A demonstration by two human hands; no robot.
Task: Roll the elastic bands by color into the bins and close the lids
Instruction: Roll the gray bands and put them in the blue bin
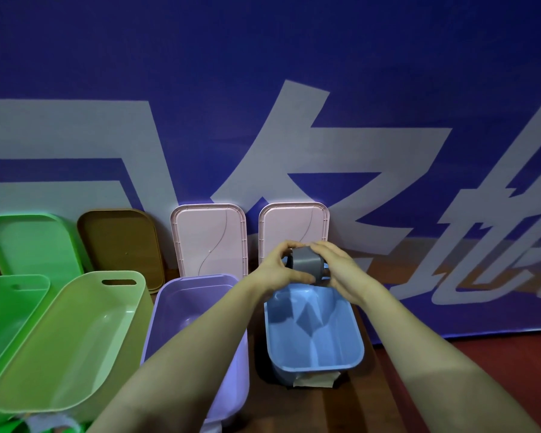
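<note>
A grey-blue elastic band (306,263), wound into a thick roll, is held between both hands above the far end of the blue bin (353,332). My left hand (281,270) grips its left side with thumb under and fingers over. My right hand (338,270) cups its right side. The blue bin stands open and looks empty. To its left is an open purple bin (175,304). Two pink lids (208,239) (294,226) lean upright against the wall behind these bins.
A pale yellow-green bin (75,345) and a bright green bin (3,314) stand open at the left. A green lid (32,242) and a brown lid (122,242) lean behind them. A blue banner covers the wall. The wooden surface ends right of the blue bin.
</note>
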